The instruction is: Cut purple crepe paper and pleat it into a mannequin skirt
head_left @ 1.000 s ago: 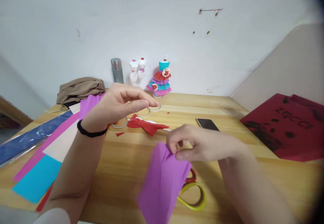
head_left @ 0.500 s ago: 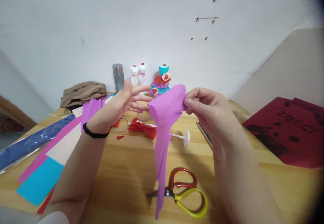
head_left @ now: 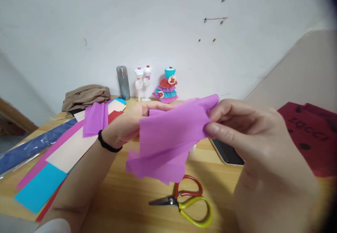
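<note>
Our right hand (head_left: 252,138) pinches the purple sheet (head_left: 171,127) aloft; we cannot tell the grip of our left hand (head_left: 130,120) behind it. Scissors (head_left: 172,200) lie unheld. 1 mannequin (head_left: 168,83) looks fully dressed, 2 white mannequins (head_left: 139,74) nearly bare.

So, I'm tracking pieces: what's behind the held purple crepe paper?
Behind the purple crepe paper: part of the left hand, a blurred white piece by the paper's right edge, and the wooden table. Part of that hand, and anything else covered, can't be seen.
</note>
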Motion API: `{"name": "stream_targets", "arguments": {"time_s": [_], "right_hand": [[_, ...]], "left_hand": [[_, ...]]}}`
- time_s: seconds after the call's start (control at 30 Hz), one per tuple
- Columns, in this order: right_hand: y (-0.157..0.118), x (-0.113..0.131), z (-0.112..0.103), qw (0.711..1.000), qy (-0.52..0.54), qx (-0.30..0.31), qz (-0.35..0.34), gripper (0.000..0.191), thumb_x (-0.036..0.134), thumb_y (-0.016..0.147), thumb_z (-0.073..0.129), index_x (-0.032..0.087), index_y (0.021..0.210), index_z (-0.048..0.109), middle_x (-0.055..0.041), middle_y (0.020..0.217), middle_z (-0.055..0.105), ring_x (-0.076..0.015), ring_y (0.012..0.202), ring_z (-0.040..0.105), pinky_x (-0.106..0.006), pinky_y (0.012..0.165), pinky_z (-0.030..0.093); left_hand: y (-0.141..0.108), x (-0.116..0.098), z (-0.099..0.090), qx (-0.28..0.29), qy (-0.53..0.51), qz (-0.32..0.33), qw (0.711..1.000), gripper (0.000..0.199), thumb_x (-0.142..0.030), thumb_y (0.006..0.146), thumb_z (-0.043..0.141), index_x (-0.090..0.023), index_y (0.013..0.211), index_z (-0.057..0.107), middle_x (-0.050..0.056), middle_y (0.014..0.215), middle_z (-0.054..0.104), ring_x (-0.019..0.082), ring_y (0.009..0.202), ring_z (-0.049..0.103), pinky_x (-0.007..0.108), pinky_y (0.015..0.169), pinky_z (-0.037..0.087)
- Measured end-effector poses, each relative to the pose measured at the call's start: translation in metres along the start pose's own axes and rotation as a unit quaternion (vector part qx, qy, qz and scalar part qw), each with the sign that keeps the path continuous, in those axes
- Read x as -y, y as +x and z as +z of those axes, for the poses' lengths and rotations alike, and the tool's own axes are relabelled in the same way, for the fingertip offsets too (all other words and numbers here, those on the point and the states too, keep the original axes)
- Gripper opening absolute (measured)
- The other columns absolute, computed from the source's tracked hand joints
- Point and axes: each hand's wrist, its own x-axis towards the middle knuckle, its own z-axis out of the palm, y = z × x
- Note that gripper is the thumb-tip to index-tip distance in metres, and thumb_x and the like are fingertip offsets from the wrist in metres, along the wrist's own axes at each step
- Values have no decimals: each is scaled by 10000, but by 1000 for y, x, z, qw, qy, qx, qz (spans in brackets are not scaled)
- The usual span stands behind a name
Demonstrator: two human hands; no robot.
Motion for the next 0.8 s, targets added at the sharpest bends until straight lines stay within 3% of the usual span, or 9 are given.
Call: {"name": "stream_targets", "arguments": {"time_s": [0.07, 0.13, 0.23, 0.33, 0.43, 0.5, 0.6, 0.7, 0.8], "right_hand": [[-2, 5, -4, 992, -58, 110, -15, 195, 323, 786, 772, 226, 675, 644, 12, 592, 609, -123, 531, 542, -247, 492, 433], [-3, 8, -9, 965, -93, 244, -25, 172, 332, 818, 735, 217, 709, 669, -5, 625, 654, -128, 551, 578, -243, 509, 450], [-2, 8, -16, 921, -130, 367, 0, 196, 381, 861, 680, 201, 788, 703, -32, 704, 707, -135, 591, 621, -236, 523, 464], [3, 2, -18, 939, -163, 303, 11, 308, 480, 877, 635, 193, 793, 711, -29, 672, 677, -143, 576, 596, -253, 517, 459], [8, -8, -17, 970, -137, 203, 11, 471, 663, 832, 590, 217, 816, 739, -51, 736, 700, -191, 651, 633, -299, 574, 505], [10, -16, -17, 986, -86, 141, 12, 558, 759, 780, 564, 249, 888, 762, -66, 884, 743, -236, 806, 682, -338, 691, 550], [13, -26, -16, 998, -11, 61, 27, 506, 718, 791, 595, 268, 949, 767, -62, 1077, 748, -250, 1011, 680, -369, 867, 544], [17, -29, -12, 992, -9, 88, 91, 344, 537, 706, 782, 245, 886, 757, -42, 841, 747, -192, 725, 675, -295, 611, 540], [22, -30, -7, 992, -7, 67, 108, 239, 446, 691, 809, 228, 736, 722, -4, 637, 663, -135, 526, 560, -252, 466, 444]], "left_hand": [[-1, -1, -7, 22, -15, -28, 999, 363, -205, 735, 743, -154, 1094, 722, -36, 555, 595, 66, 458, 490, 156, 429, 349], [-3, -2, -14, 4, -6, -6, 1000, 394, -220, 740, 758, -156, 1126, 710, -63, 491, 525, 55, 428, 460, 144, 412, 317], [-10, -4, -18, 4, 6, 39, 999, 461, -224, 745, 755, -179, 1200, 688, 11, 711, 688, 108, 590, 614, 180, 522, 460], [-16, -6, -18, 42, 57, 89, 993, 479, -210, 741, 755, -213, 1216, 696, 76, 1050, 735, 147, 776, 671, 209, 627, 522], [-20, -8, -16, 75, 149, 113, 980, 560, -168, 745, 726, -249, 1293, 650, 82, 1318, 643, 145, 819, 663, 213, 618, 521], [-19, -6, -16, 72, 202, 125, 969, 642, -140, 756, 697, -276, 1372, 579, 71, 1406, 582, 132, 825, 653, 206, 619, 514], [-15, -1, -17, 44, 235, 119, 964, 700, -160, 784, 686, -326, 1437, 497, 51, 1396, 586, 91, 712, 620, 187, 575, 484], [-10, 5, -18, 16, 222, 97, 970, 724, -215, 780, 716, -346, 1450, 478, 47, 1306, 644, 67, 585, 556, 187, 500, 436], [-5, 9, -14, 2, 154, 85, 984, 771, -247, 752, 751, -280, 1466, 463, 71, 1215, 685, 132, 729, 638, 205, 587, 488]]}}
